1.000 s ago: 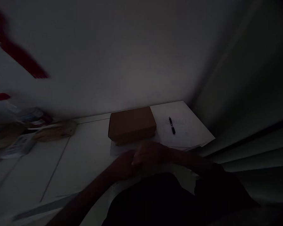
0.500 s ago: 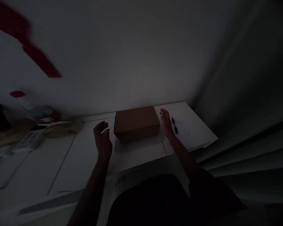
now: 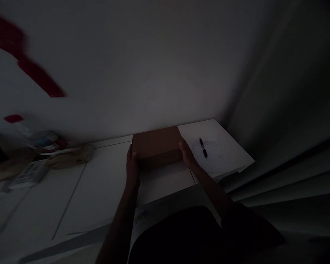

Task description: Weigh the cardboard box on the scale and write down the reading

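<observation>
A closed brown cardboard box (image 3: 156,145) lies on the white table (image 3: 99,183) near the wall, in dim light. My left hand (image 3: 132,167) presses against the box's left side, fingers together along the edge. My right hand (image 3: 186,153) is pressed flat against its right side. Both hands clasp the box between them. A white sheet or bag (image 3: 165,179) lies under the box, in front of it.
A black pen (image 3: 203,147) rests on white papers (image 3: 222,154) to the right of the box. Blurred clutter, including a tan object (image 3: 71,157) and packages (image 3: 24,172), sits at the left. A dark wall or curtain (image 3: 291,110) stands at the right.
My hands were together near my lap, then spread apart beside the box. Now both have closed in against the box's sides.
</observation>
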Available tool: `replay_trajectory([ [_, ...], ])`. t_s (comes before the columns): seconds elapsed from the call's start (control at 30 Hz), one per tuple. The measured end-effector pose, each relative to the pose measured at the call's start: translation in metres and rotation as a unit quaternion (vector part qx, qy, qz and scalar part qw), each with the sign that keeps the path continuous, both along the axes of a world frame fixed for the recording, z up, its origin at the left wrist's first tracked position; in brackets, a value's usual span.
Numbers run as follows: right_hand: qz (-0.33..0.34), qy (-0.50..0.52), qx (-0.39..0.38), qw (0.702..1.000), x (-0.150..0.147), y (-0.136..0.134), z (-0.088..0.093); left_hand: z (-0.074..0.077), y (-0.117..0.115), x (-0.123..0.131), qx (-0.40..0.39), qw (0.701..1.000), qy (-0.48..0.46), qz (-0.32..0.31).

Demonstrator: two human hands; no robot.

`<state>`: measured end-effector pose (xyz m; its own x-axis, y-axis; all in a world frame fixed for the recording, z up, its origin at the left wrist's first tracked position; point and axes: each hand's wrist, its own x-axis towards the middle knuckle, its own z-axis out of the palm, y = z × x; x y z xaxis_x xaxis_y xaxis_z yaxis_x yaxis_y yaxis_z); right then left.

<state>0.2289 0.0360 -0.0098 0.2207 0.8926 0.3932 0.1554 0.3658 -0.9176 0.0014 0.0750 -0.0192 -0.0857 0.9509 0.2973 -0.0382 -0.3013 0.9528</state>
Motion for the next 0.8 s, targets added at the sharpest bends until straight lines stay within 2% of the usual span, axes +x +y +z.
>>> replay_trajectory([
  [0.33,-0.021,0.027,-0.018,0.999,-0.005,0.003,-0.002,0.013,-0.007,0.004,-0.015,1.0,-0.008,0.024],
  [0.5,-0.039,0.041,-0.034,0.998,-0.009,0.002,0.001,0.013,-0.005,0.005,-0.009,0.999,-0.012,0.029],
  [0.8,0.003,0.078,-0.039,0.996,-0.031,0.006,0.005,0.015,-0.012,-0.018,0.013,0.998,-0.015,0.056],
])
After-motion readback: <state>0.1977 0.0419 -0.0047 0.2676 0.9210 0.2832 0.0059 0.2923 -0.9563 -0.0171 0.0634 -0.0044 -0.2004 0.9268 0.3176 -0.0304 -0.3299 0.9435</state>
